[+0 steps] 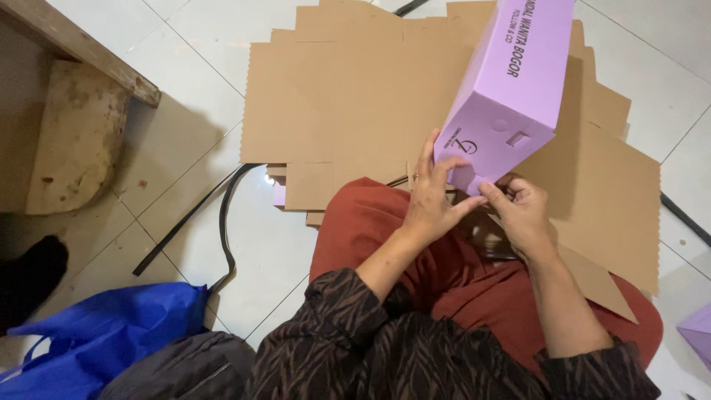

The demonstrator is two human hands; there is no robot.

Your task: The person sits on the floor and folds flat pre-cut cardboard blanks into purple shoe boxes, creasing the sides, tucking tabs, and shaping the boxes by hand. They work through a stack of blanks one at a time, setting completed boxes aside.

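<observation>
A: Item one?
B: Box (pixel 511 81), lilac card, long, assembled. It stood tilted at upper right of the frame, near end down over the lap, dark print on one side, a slot tab on the end face.

A: Hands?
B: Left hand (pixel 431 198), centre frame, fingers spread wide and flat against the box's end and lower edge. Right hand (pixel 522 211), just right of it, pinched narrow on the bottom corner flap. Both touched the box.

A: Surroundings?
B: Flat cardboard (pixel 348 104), brown, several die-cut sheets stacked on the white tile floor (pixel 274 244) under and behind the box. A black strap (pixel 222 222) curled at left centre. Blue bag (pixel 104 333), lower left. Wooden bench (pixel 74 96), upper left. A second lilac piece (pixel 700 333) showed at the lower right edge.

A: Handling note?
B: In my judgement the corner wanted seating squarely: left palm bracing the end wall, right fingertips pressing the flap along its crease, not across it, so the thin card would not buckle.
</observation>
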